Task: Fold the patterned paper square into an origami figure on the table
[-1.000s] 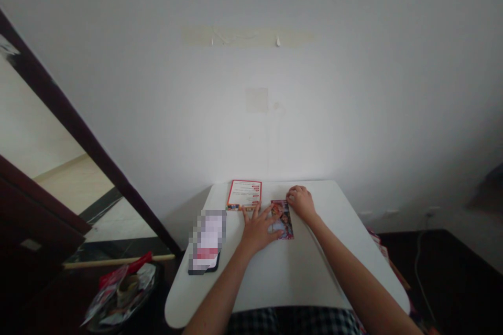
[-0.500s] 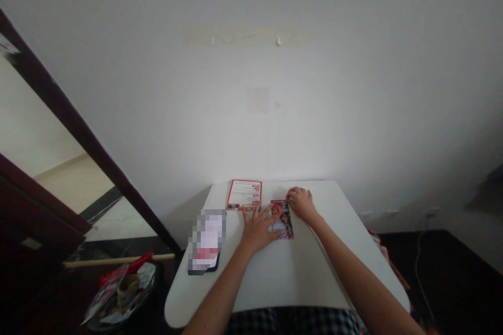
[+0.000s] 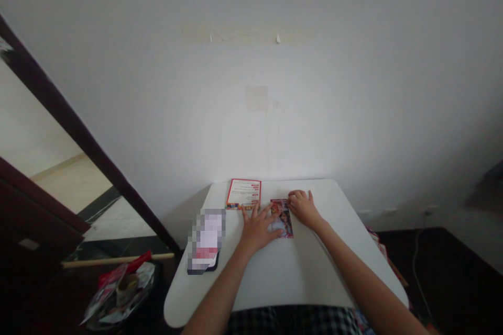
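Observation:
A small glossy picture card (image 3: pixel 282 218) with a red border lies flat on the white table (image 3: pixel 298 277). My left hand (image 3: pixel 257 229) rests palm down just left of it, with fingers spread and the fingertips at the card's left edge. My right hand (image 3: pixel 303 208) lies loosely curled at the card's upper right corner, its fingertips on the card. Neither hand lifts the card. Beyond them lies a red-bordered printed leaflet (image 3: pixel 243 193), and left of my left hand lies a black-cased phone (image 3: pixel 206 241), its screen pixelated.
A bin (image 3: pixel 120 293) holding crumpled red and silver wrappers stands on the floor below the table's left side. A dark door frame (image 3: pixel 66 131) runs up the left, and a white wall (image 3: pixel 251 115) rises behind the table. A cable (image 3: pixel 416 267) lies on the dark floor at right.
My right hand has slid slightly down towards the card's corner, its fingers a little more spread. The card, leaflet and phone stay in place, and the view has shifted slightly.

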A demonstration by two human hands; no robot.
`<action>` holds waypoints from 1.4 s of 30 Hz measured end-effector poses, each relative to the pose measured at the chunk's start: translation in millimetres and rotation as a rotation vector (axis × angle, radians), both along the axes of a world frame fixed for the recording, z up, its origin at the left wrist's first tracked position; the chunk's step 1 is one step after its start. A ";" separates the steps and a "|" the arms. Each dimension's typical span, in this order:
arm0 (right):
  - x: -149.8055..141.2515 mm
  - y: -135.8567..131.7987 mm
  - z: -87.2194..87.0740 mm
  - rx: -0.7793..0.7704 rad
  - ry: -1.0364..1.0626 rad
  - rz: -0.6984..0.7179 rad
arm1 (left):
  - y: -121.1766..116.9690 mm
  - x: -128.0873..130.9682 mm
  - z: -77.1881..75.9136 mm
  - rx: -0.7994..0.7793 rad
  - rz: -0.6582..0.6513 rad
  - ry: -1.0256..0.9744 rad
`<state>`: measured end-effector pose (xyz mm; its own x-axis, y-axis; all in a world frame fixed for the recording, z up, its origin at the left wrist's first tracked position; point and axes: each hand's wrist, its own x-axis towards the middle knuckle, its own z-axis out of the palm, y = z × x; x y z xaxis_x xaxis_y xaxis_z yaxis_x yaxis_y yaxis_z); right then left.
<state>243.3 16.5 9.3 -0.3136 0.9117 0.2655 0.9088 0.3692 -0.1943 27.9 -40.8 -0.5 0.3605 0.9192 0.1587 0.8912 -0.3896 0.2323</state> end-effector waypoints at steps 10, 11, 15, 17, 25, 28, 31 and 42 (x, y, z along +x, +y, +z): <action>5.2 -17.0 -0.6 0.038 -0.044 0.082 | 1.0 -0.3 0.1 0.004 0.003 0.003; 6.0 -18.6 -0.3 0.040 -0.050 0.094 | 1.1 -0.4 -0.5 0.010 0.002 -0.004; 10.2 -25.6 -0.3 0.036 -0.049 0.138 | 1.6 -0.7 -3.2 0.031 0.000 -0.029; 11.9 -28.7 -0.9 0.028 -0.042 0.160 | 1.9 -0.8 -4.0 0.043 -0.003 -0.031; 11.6 -39.2 -3.9 -0.012 0.009 0.169 | 2.9 -1.9 -8.0 0.063 -0.010 -0.058; 11.9 -44.0 -5.4 -0.012 0.021 0.177 | 3.6 -2.5 -9.9 0.065 -0.013 -0.065; 13.0 -49.1 -7.3 -0.013 0.033 0.180 | 3.9 -2.5 -10.8 0.067 -0.013 -0.070; 15.3 -71.4 -7.7 -0.067 0.073 0.196 | 1.2 -0.8 -4.6 0.050 0.000 -0.034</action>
<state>258.7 -54.9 1.6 -0.4688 0.8516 0.2345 0.8037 0.5214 -0.2867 27.1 -39.5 -5.1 0.3540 0.9099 0.2160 0.8833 -0.4012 0.2425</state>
